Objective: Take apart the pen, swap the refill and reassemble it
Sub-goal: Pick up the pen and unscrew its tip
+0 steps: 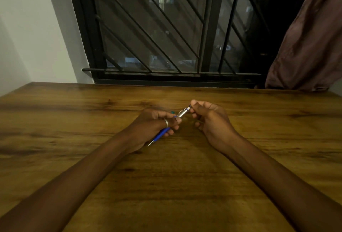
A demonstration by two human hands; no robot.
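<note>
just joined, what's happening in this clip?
A person sits at a wooden table by a barred window, working on a pen with both bare hands. The left hand grips the blue lower barrel, tip pointing back toward the person. The right hand pinches the silver top end. The pen looks to be in one piece, so this seems an early step. A small green object peeks out behind the left hand; unclear what.
</note>
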